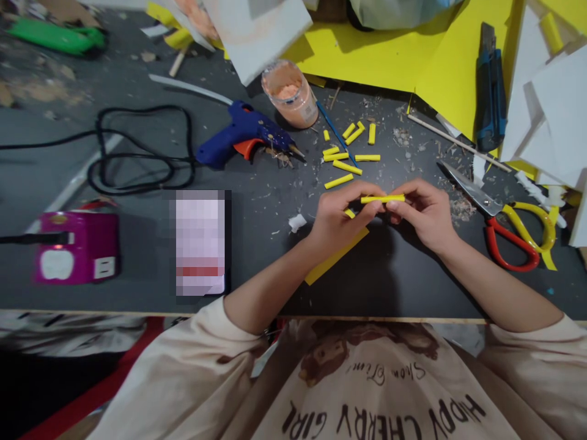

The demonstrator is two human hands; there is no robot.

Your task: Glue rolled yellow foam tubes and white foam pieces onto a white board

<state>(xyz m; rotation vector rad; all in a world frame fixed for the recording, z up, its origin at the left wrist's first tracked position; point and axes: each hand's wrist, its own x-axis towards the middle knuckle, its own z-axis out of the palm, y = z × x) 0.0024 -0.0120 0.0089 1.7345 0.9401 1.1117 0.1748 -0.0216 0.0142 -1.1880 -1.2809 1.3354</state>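
My left hand (337, 220) and my right hand (424, 211) meet above the dark table (257, 256) and pinch a thin rolled yellow paper stick (383, 198) between their fingertips, one hand at each end. The stick lies level, a little above the table. Under my left hand lies a flat yellow paper strip (334, 256). Just beyond my hands, several short yellow paper rolls (346, 165) lie scattered on the table.
A blue glue gun (243, 131) with a black cord (137, 165) lies at the centre left, with a jar of orange powder (290, 93) behind it. Red-and-yellow scissors (504, 223) lie at right, a blue utility knife (490, 91) on yellow sheets (389, 55). A magenta power strip (76, 247) and a phone (200, 241) sit at left.
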